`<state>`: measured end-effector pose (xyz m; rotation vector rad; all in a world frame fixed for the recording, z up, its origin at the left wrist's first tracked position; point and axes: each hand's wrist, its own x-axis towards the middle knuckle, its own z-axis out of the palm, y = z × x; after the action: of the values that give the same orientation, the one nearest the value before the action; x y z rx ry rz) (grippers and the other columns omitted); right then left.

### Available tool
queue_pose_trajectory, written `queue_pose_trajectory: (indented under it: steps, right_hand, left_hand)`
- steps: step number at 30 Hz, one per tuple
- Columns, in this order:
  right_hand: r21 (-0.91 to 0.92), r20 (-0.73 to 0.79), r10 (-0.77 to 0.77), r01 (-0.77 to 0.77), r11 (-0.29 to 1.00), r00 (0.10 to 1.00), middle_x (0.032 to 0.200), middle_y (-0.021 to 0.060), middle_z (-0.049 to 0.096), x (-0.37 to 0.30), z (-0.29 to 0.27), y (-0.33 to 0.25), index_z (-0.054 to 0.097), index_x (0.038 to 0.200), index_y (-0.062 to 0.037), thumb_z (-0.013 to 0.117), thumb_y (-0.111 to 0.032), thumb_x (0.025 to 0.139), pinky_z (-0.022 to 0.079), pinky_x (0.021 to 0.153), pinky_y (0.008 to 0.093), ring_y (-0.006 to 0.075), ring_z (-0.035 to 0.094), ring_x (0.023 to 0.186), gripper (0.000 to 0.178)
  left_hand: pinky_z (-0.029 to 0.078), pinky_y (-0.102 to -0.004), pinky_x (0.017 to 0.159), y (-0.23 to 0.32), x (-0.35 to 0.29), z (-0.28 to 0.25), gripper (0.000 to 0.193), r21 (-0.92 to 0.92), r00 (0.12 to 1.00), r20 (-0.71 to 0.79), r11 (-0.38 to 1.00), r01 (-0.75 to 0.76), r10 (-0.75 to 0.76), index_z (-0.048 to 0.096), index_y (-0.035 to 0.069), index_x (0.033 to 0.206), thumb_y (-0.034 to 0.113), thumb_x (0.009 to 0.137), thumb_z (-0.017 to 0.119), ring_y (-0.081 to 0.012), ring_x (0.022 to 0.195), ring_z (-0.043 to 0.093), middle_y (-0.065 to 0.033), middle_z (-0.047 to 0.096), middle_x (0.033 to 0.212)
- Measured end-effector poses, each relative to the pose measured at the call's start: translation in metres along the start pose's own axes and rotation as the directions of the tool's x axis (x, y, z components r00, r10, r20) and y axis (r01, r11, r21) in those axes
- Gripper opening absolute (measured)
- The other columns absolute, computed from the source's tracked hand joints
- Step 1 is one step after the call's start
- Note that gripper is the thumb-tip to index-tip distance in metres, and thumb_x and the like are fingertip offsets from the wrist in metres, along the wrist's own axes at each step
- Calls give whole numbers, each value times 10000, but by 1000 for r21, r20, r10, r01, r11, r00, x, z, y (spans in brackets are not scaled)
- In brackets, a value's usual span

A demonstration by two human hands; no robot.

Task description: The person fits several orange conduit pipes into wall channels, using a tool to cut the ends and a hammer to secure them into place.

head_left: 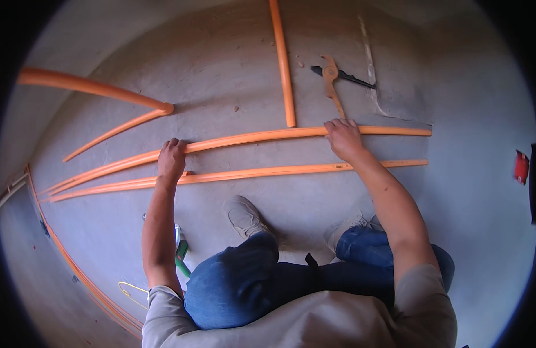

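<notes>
I squat on a concrete floor with both arms reaching forward to a long orange conduit pipe (256,137) lying crosswise in front of me. My left hand (173,158) is closed around it left of the middle. Farther right, my right hand (344,139) grips the same pipe, fingers curled over its far side. The undersides of both hands are hidden. Nearer to my feet, more orange pipe (268,173) runs roughly alongside. Just beyond my right hand lies an opened hand tool, apparently a pipe cutter (330,74), with black and orange-brown parts.
Another orange pipe (282,64) points away from me at the far side. Two more, including a thick one (99,87), meet at the far left. Orange pipes (76,264) line the left wall. A green-handled object (181,255) sits by my left knee; a red box (521,167) is at right.
</notes>
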<state>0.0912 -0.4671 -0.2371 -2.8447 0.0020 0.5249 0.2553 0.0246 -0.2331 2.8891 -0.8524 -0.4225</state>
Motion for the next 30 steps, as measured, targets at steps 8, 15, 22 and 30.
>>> queue_pose_trajectory:
  steps: [8, 15, 22, 30]
  right_hand:
    - [19, -14, -11, 11, 1000, 1000, 1067, 91, 682, -5, 1, 14, 647, 1058, -94, 631, -182, 938, 399, 960, 441, 267, 622, 1113, 150]
    - [-57, 15, -9, 10, 998, 1000, 1106, 100, 677, 5, 12, 2, 646, 1095, -107, 533, -145, 945, 407, 994, 468, 277, 621, 1136, 192]
    - [-90, 12, 18, -17, 996, 1000, 1082, 91, 669, 8, 16, -4, 640, 1069, -101, 532, -140, 929, 403, 979, 451, 272, 614, 1114, 182]
    - [11, 3, 37, -37, 999, 999, 1108, 87, 659, 2, -1, -9, 641, 1094, -119, 663, -191, 882, 399, 996, 486, 274, 598, 1145, 225]
  left_hand:
    - [530, -480, 854, 6, 9, 0, 175, -2, 999, 32, 1000, -16, 16, 655, 49, 972, -21, 817, 614, -383, 989, 618, -146, 655, 998]
    - [517, -465, 896, 4, 0, -7, 240, 36, 1000, 20, 999, 12, -13, 684, 59, 1045, -2, 822, 618, -376, 1034, 611, -150, 660, 1045]
    - [496, -479, 923, 51, 17, -7, 282, 1, 996, -2, 996, -92, 92, 660, 67, 1098, 31, 819, 678, -368, 1058, 601, -143, 651, 1084]
    - [493, -460, 935, 161, 60, 20, 311, -228, 945, -167, 921, -314, 281, 657, 109, 1104, 71, 796, 675, -329, 1050, 620, -108, 658, 1030]
